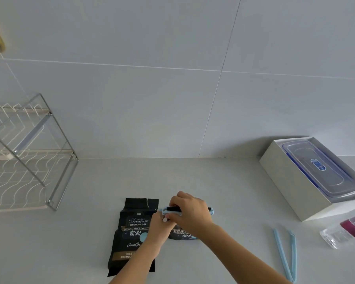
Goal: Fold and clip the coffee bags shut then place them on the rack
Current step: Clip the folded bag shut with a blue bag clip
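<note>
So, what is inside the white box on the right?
Inside the white box lies a clear plastic container with a blue-edged lid and a blue label. Whatever is under the container is covered.

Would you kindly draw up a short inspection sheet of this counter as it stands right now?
Surface: pale grey counter, clean where bare.
Job's things: unclipped coffee bag lies flat, top open; second coffee bag to its right has a blue sealing clip across its folded top; spare blue clip lies open at right; wire rack at left.
Clutter: white box holding a clear lidded container; clear plastic packet at right edge.
Grippers: left hand and right hand both on the clip and bag top.
Cables: nothing seen.
Surroundings: grey tiled wall.
</note>
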`<act>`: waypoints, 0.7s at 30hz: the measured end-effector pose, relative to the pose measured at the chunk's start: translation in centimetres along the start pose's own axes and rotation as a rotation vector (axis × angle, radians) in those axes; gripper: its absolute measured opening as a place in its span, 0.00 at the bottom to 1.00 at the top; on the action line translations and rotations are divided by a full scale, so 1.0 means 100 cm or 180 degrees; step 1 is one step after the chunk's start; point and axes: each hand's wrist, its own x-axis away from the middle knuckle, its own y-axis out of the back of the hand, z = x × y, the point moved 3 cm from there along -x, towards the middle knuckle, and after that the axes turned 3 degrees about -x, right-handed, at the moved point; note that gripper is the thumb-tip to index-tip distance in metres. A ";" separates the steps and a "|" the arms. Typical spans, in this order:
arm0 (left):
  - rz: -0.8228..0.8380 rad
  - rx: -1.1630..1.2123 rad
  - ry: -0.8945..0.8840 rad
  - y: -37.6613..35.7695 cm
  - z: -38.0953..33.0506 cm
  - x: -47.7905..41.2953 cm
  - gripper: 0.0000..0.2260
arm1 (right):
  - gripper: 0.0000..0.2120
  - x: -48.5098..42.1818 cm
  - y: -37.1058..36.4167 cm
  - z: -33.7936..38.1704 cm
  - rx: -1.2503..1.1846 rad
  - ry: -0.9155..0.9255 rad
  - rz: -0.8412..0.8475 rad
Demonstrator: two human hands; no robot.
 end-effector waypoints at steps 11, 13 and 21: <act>0.0513 0.0302 0.0078 0.004 -0.004 0.003 0.09 | 0.12 -0.003 0.000 -0.001 -0.0046 0.0012 -0.0112; 0.0546 0.0462 0.0186 0.002 -0.006 0.005 0.07 | 0.12 -0.003 -0.001 -0.001 -0.0034 0.0015 -0.0137; -0.0114 0.2449 0.1023 0.002 0.011 0.014 0.09 | 0.13 -0.001 0.000 -0.003 -0.0088 -0.0050 -0.0243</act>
